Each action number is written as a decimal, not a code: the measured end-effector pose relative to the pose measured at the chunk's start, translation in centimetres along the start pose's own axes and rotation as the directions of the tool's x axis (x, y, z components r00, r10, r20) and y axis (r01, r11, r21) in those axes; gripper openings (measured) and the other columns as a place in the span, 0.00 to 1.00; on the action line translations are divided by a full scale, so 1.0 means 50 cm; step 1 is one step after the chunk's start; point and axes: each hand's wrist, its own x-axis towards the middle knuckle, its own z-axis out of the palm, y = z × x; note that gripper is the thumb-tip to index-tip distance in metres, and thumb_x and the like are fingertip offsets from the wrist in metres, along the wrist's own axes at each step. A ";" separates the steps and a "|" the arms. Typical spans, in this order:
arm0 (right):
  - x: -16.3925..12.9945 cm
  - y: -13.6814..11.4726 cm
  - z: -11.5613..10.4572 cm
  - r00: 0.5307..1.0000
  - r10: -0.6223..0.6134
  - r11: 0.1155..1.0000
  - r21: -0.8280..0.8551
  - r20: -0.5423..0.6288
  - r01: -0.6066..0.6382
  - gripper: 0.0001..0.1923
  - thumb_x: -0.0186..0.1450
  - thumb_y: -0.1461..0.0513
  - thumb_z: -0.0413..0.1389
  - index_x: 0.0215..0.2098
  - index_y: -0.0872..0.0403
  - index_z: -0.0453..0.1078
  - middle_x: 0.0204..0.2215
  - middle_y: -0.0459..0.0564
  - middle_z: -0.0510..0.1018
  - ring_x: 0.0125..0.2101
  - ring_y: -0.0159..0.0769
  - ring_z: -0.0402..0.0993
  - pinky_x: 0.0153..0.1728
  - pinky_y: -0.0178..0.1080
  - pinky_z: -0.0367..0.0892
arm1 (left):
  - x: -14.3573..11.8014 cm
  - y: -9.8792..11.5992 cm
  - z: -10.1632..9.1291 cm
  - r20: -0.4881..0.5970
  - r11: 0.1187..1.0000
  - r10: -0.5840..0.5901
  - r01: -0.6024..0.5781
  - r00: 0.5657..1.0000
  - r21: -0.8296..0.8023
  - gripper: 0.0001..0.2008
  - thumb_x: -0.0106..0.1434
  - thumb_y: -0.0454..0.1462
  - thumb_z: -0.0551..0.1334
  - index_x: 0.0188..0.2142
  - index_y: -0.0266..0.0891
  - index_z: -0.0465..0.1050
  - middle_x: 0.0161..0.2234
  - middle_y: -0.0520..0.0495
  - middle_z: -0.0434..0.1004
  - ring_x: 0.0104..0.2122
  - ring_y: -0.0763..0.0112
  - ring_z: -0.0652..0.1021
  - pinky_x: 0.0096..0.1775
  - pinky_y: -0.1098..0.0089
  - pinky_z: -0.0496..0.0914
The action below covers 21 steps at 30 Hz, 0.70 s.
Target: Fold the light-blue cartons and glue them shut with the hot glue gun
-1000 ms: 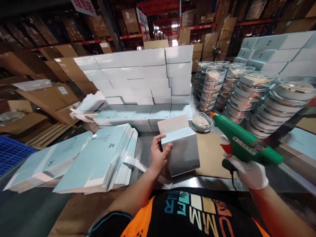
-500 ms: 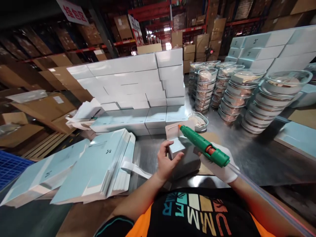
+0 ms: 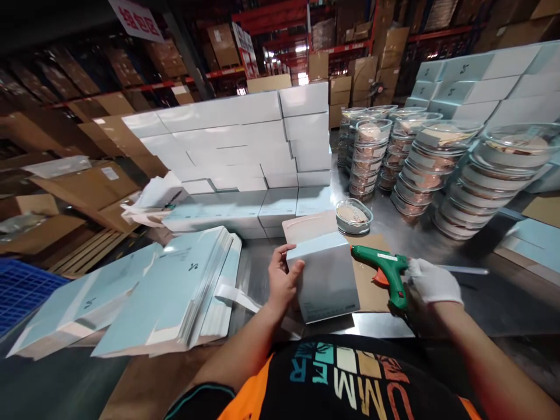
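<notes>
My left hand (image 3: 282,280) grips the left side of a pale blue carton box (image 3: 326,277) standing on the metal table (image 3: 420,233), its top flap (image 3: 308,226) open and tilted back. My right hand (image 3: 431,281), in a white glove, holds a green hot glue gun (image 3: 385,269) to the right of the box, its nozzle pointing left close to the box's upper right edge. A brown cardboard sheet (image 3: 371,286) lies under the box and the gun.
A heap of flat blue cartons (image 3: 175,286) lies at left. Stacked white boxes (image 3: 245,140) form a wall behind. A single clear lidded tub (image 3: 353,214) sits by the flap; tall stacks of such tubs (image 3: 437,169) stand at right. More blue boxes (image 3: 476,87) are stacked far right.
The glue gun came in from the right, its nozzle reached the open flap, then it drew back down to the right of the box. My left hand kept its grip on the box.
</notes>
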 end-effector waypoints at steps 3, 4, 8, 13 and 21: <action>-0.002 -0.053 0.022 0.998 -0.060 0.994 0.096 -0.014 0.061 0.26 0.67 0.37 0.59 0.38 0.50 0.78 0.34 0.57 0.86 0.39 0.50 0.85 0.42 0.47 0.81 | 0.002 -0.005 0.006 0.036 0.999 0.043 -0.043 0.998 -0.016 0.36 0.53 0.64 0.76 0.48 0.41 0.76 0.40 0.44 0.82 0.37 0.62 0.81 0.41 0.65 0.75; -0.007 -0.080 0.043 0.992 -0.122 0.975 0.192 0.026 0.115 0.28 0.68 0.37 0.59 0.47 0.50 0.78 0.42 0.57 0.87 0.44 0.50 0.85 0.47 0.48 0.81 | 0.002 -0.007 0.008 0.053 0.997 0.075 -0.074 0.996 -0.021 0.36 0.52 0.64 0.77 0.48 0.41 0.76 0.40 0.44 0.82 0.37 0.62 0.81 0.40 0.65 0.75; -0.025 -0.193 0.137 0.906 -0.371 0.844 0.480 0.203 0.238 0.33 0.67 0.43 0.59 0.64 0.51 0.70 0.59 0.56 0.82 0.57 0.49 0.80 0.60 0.51 0.76 | 0.001 -0.019 0.009 0.145 0.981 0.193 -0.193 0.970 -0.015 0.37 0.51 0.65 0.77 0.47 0.41 0.78 0.39 0.44 0.82 0.38 0.59 0.81 0.41 0.64 0.74; -0.024 -0.217 0.171 0.860 -0.442 0.845 0.440 0.255 0.304 0.28 0.64 0.51 0.60 0.59 0.54 0.73 0.58 0.57 0.81 0.61 0.51 0.76 0.69 0.52 0.66 | -0.003 -0.030 -0.011 0.194 0.972 0.222 -0.233 0.956 0.039 0.36 0.55 0.67 0.73 0.47 0.40 0.78 0.45 0.39 0.82 0.46 0.54 0.83 0.48 0.59 0.76; -0.021 -0.128 0.140 0.642 -0.720 0.694 0.314 0.265 0.648 0.26 0.63 0.51 0.73 0.55 0.48 0.74 0.77 0.60 0.59 0.76 0.56 0.58 0.73 0.61 0.58 | 0.029 -0.010 -0.017 0.227 0.948 0.317 -0.300 0.921 -0.105 0.29 0.56 0.59 0.78 0.44 0.46 0.75 0.45 0.42 0.84 0.56 0.49 0.84 0.61 0.45 0.74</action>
